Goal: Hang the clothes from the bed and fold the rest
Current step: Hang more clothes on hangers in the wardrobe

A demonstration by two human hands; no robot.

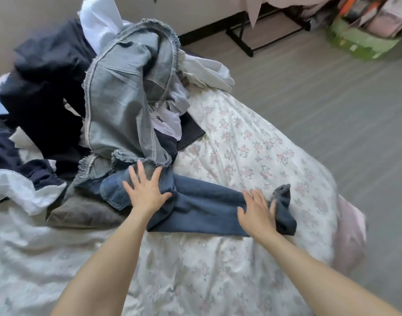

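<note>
Bed: your floral sheet covers it, and its far-left part is buried under the clothes pile.
Hidden: most garments in that pile overlap, so you cannot tell one dark piece from the next; the top of the white cloth is cut off by the frame edge.
Hard to make out: the waist end of the dark jeans runs under the pale frayed denim, so where one stops is unclear.
Dark jeans: they lie flat across the sheet just right of the pile, one leg stretched rightward, its cuff bunched up.
Left hand: your fingers are spread wide and straight, palm pressing the jeans at the end nearest the pile.
Right hand: your fingers are straight and close together, lying flat on the leg beside the bunched cuff; the thumb touches the cuff.
Beyond the bed: a black rack base and a green basket, blurred, both well apart from the pile.
</note>
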